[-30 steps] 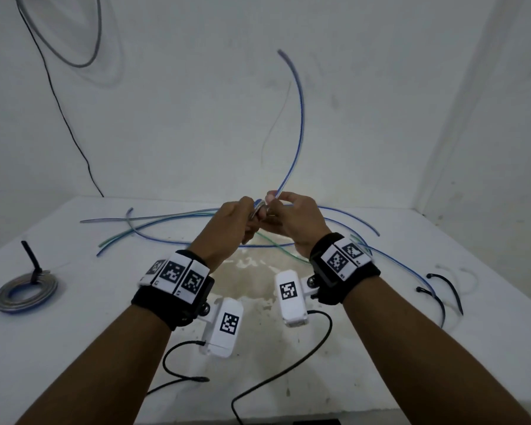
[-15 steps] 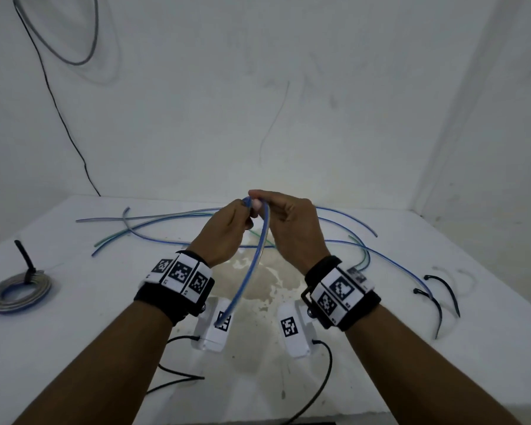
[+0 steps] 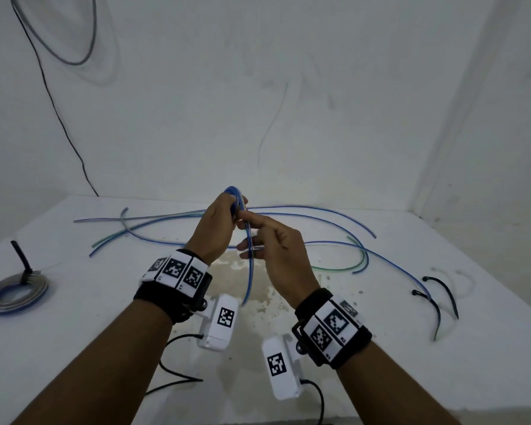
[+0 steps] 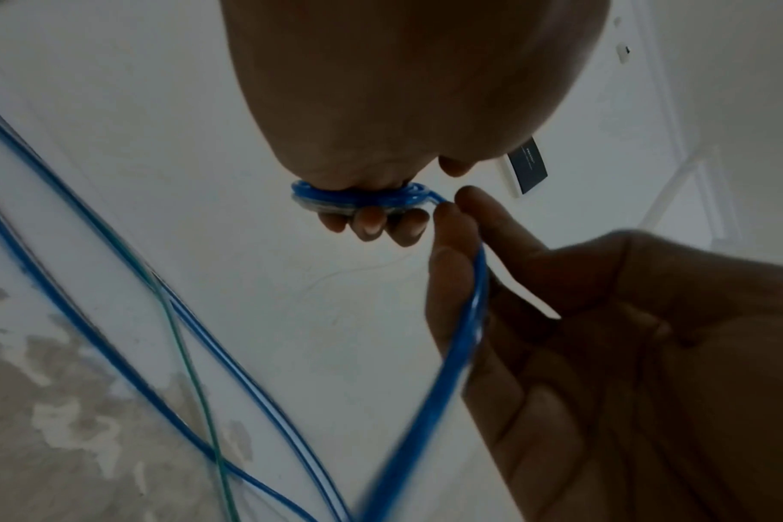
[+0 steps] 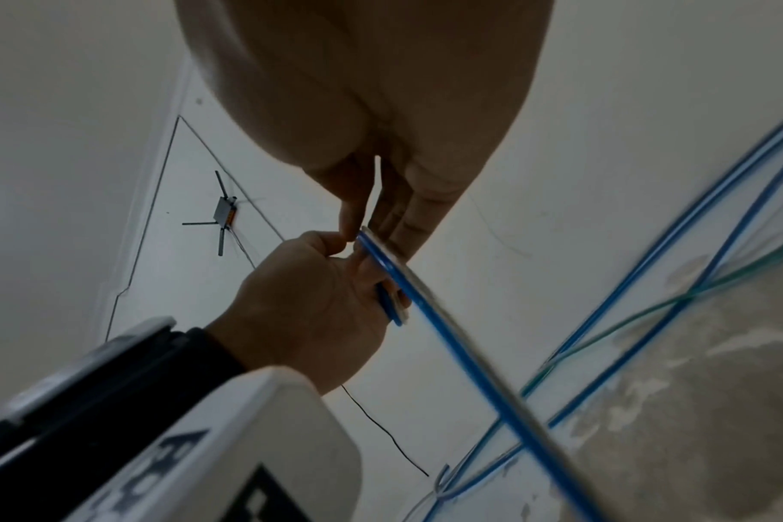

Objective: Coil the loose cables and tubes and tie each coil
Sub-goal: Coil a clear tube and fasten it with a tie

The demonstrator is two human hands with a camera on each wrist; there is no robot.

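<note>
1. One finished coil of grey and blue tubing [image 3: 15,293] lies on the white table [image 3: 74,348] at the far left, bound by a black tie whose tail sticks up. I judge that piece done.
2. The left hand [image 3: 216,230] is clenched round a small tight coil of blue plastic tube [image 4: 358,197], held up above the table; a few turns show in the left wrist view.
3. The right hand [image 3: 276,253] has its fingers mostly straight, guiding the tube's free length [image 3: 249,271], which hangs toward the table. It is not clamped on it.
4. Several loose blue and green tubes [image 3: 319,237] sprawl across the table behind the hands, uncoiled.
5. Black cable ties [image 3: 439,299] wait at the right.
6. By my estimate the job is early: this coil needs more turns and a tie, and the rest is untouched.
</note>
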